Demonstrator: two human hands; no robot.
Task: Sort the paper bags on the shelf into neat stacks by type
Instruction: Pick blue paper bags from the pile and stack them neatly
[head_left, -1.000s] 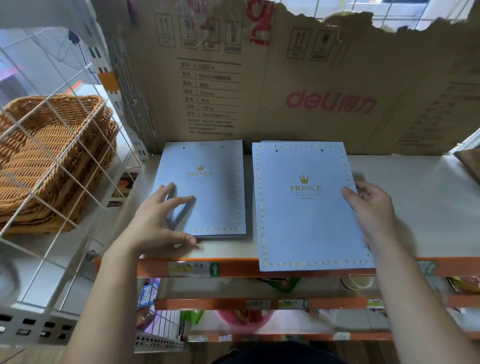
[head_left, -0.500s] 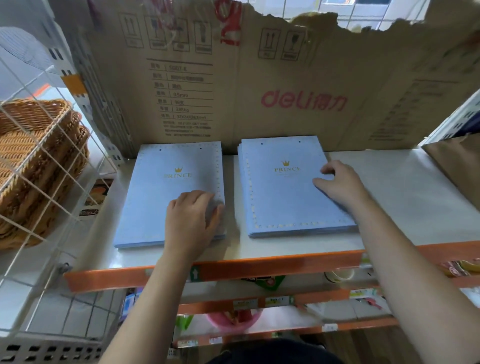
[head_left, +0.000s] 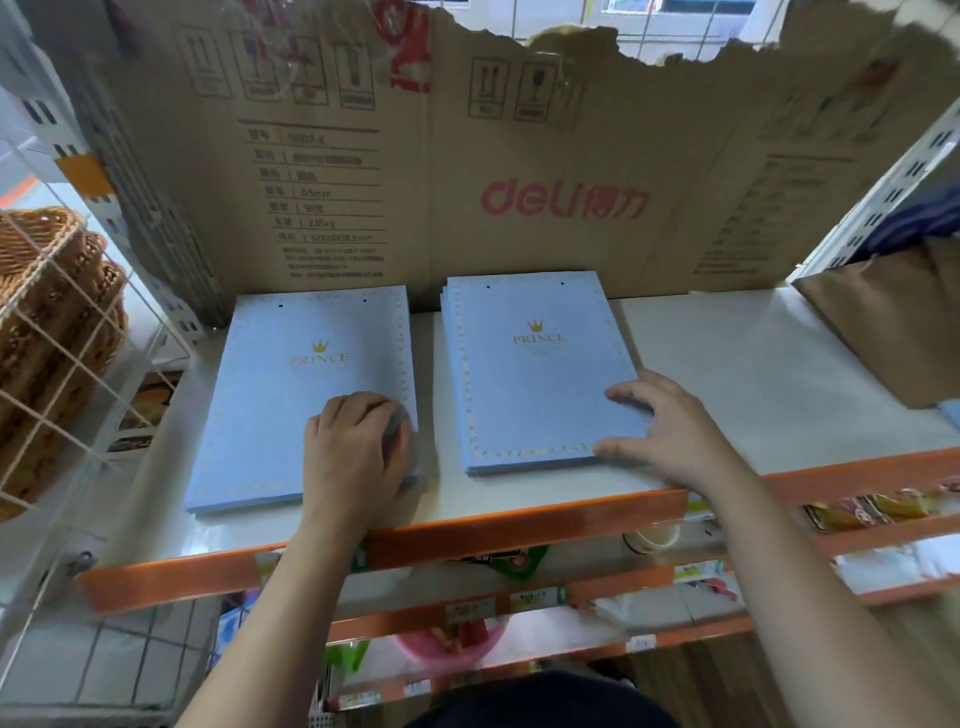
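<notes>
Two blue stacks side by side on the shelf (head_left: 753, 374), both flat, a narrow gap between them. The left hand (head_left: 356, 452) sits on the near right corner of the left stack (head_left: 291, 395), fingers curled over its right edge, gripping it. The right hand (head_left: 670, 431) is spread loose against the right stack (head_left: 535, 384), fingers on its right edge, thumb at the front corner. A brown paper bag (head_left: 883, 322) lies far right, and cardboard (head_left: 519, 182) stands behind.

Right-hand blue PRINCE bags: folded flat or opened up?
Folded flat: the right blue stack lies face-up on the shelf, layered edges showing along its left side.
</notes>
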